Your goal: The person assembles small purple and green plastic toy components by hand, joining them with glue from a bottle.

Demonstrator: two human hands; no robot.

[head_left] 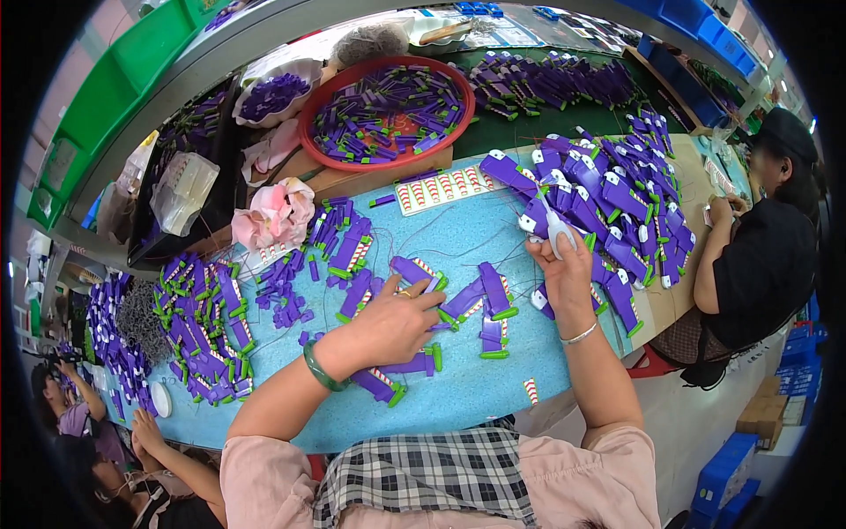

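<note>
My right hand (566, 269) is wrapped round a small white squeeze bottle (559, 231), its thin nozzle pointing up and away, over the near edge of a pile of purple wing-shaped parts (608, 198). Lower and to the left, my left hand (397, 319) lies with fingers apart over several purple parts. Its fingertips touch a purple wing part with a green tip (412, 270); the thumb is hidden. Just right of it, more wing parts (480, 291) with red-and-white striped stickers and thin wires lie on the blue table mat (467, 388).
A striped sticker sheet (441, 190) lies beyond my hands, before a red basin (308, 141) of purple parts. One loose sticker (530, 391) rests near the front edge. More wing parts (198, 331) heap at left beside pink cloth (273, 216). A co-worker (762, 238) sits at right.
</note>
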